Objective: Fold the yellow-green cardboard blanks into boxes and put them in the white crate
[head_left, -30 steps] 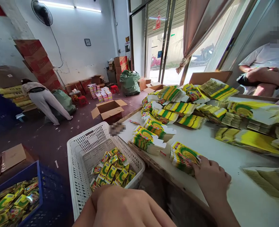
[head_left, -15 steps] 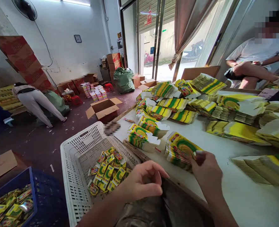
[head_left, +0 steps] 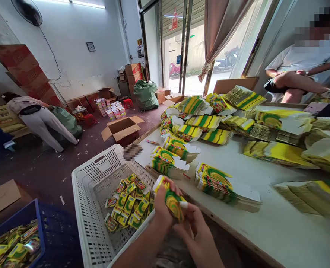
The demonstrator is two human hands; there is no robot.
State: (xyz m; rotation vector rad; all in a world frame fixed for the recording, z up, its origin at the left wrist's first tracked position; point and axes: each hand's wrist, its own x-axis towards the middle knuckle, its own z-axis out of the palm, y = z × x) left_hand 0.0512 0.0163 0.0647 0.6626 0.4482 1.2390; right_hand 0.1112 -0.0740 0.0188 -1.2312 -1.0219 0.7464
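- Flat carton [head_left: 173, 201]: yellow-green printed blank, held in both hands low centre of the head view, just off the near edge of the table [head_left: 265, 223], above the person's lap.
- Left hand [head_left: 162, 206]: fingers wrapped narrow around the carton's left side, thumb over the top end near the white flap.
- Right hand [head_left: 194, 225]: fingers pinched on the carton's lower right edge; closed on it, not spread.
- Nearest stack of blanks [head_left: 221, 184]: at 2 o'clock from the hands, lying on the table, apart from both hands; white flaps fan out to its right.
- Second stack [head_left: 166, 162]: at 12 o'clock from the hands, at the table edge, close to the basket rim.
- White basket [head_left: 92, 193]: at 9 o'clock from the hands, just beside the left forearm; small yellow-green packets [head_left: 128, 204] lie loose on its floor.
- Blue crate [head_left: 28, 219]: far at 8 o'clock, bottom left corner, with more of the same packets inside.
- More stacks [head_left: 209, 123]: heaped across the far table from 12 to 3 o'clock, crowding the surface.
- Seated person [head_left: 299, 70]: at 2 o'clock beyond the table, arms resting over a knee.
- Standing person [head_left: 39, 119]: at 10 o'clock, bent over on the floor area, well apart.
- Open cardboard box [head_left: 123, 128]: on the floor at 11 o'clock, beyond the basket.
- Nothing sits between the hands and the nearest stack.
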